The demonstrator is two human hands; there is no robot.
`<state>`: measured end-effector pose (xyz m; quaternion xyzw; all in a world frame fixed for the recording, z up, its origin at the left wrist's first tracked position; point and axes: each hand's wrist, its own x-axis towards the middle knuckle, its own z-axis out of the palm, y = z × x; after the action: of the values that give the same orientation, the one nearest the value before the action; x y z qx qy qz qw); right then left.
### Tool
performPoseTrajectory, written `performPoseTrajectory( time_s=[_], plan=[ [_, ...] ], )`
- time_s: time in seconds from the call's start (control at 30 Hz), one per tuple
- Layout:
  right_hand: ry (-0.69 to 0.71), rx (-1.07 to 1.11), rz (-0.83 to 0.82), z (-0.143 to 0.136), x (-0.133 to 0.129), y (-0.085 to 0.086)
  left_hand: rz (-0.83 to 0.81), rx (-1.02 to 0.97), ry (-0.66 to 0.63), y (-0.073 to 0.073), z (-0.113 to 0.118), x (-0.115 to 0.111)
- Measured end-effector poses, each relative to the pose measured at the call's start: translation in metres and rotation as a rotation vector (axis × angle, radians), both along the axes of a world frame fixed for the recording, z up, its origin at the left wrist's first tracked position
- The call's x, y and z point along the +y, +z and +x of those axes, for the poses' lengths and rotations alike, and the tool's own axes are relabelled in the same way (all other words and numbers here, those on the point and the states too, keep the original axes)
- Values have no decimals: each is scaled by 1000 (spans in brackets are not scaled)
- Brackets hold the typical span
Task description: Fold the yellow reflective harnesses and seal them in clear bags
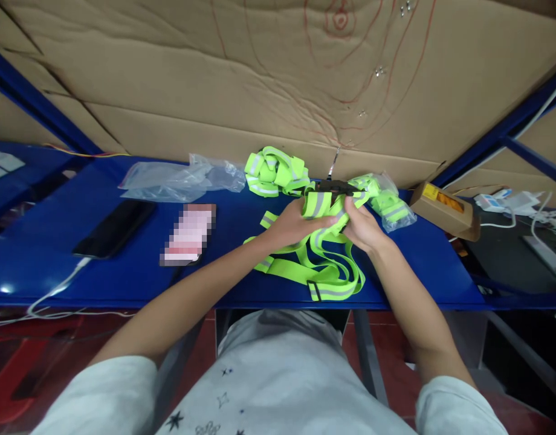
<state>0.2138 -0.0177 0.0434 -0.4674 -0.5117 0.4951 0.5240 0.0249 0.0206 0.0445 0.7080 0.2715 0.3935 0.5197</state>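
Strap (318, 206): we hold it in both hands over the blue table (232, 281) — folded bands on top, loose loops hanging down and lying below.
Left hand (289, 226): fingers clamped on the folded bands, thumb across the strap's front.
Right hand (363, 225): thumb and fingers gripping the strap's right side (some fingertips are hidden from us).
Black piece (336, 186): at the strap's top edge — we cannot make out its shape.
Bundle (274, 172): green, just behind the strap, leftward.
Bagged bundle (392, 208): near the strap's right.
Lit phone (191, 232): left of the strap.
Dark phone (117, 228): farther left, cable attached.
Box (443, 212): well right of the strap.
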Motion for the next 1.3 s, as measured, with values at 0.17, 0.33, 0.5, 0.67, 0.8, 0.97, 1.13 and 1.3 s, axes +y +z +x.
performPoseTrajectory(
  time_s=[0.17, 0.33, 0.5, 0.67, 0.8, 0.97, 1.13, 1.3],
  plan=[
    [97, -255, 102, -1, -1, -7, -54, 13, -70, -11, -2, -2],
    [0, -630, 450, 4, -4, 25, -46, -50, -124, -16, -7, 2],
    [225, -996, 558, -1, -10, 75, 47, -14, -240, -8, -11, 6],
    [78, -1114, 580, -26, -5, 101, -169, -133, -147, 0, -9, -1],
    [-220, -1052, 611, -31, 4, 114, -498, -271, -289, 5, -6, -14],
    [-387, -966, 639, -23, 5, 122, -449, -143, -371, 12, -9, -22],
    [-260, -991, 644, -16, 2, 123, -258, 92, -539, 19, -36, 6],
    [-163, -1040, 704, -20, 2, 122, -54, -138, -188, 32, -57, 25]
  ],
)
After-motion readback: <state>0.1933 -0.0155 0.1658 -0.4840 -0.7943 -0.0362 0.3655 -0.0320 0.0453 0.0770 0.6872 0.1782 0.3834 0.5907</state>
